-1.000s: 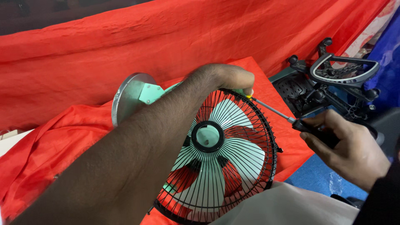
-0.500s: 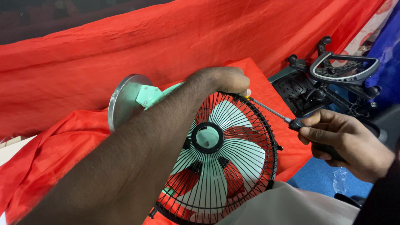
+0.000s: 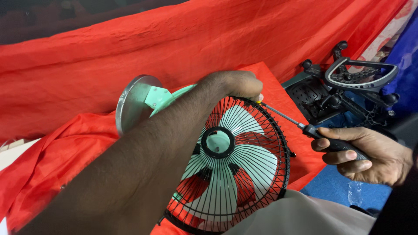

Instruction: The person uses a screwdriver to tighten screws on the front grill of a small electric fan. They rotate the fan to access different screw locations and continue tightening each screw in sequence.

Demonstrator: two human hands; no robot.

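A small table fan (image 3: 237,159) with pale green blades and a black wire guard lies tilted on red cloth, its round metal base (image 3: 133,104) up at the left. My left hand (image 3: 237,84) reaches over the guard and grips its top rim. My right hand (image 3: 363,154) holds a screwdriver (image 3: 305,127) by its black handle. The shaft points left, and its tip meets the guard's rim just beside my left fingers.
Red cloth (image 3: 130,48) covers the surface and rises behind the fan. A black plastic frame with knobs and a grey curved handle (image 3: 348,82) lies at the right on blue cloth (image 3: 335,191). Grey fabric (image 3: 300,217) sits at the bottom edge.
My right hand has closed more firmly on the screwdriver handle and shifted slightly. The fan and my left hand stay in place.
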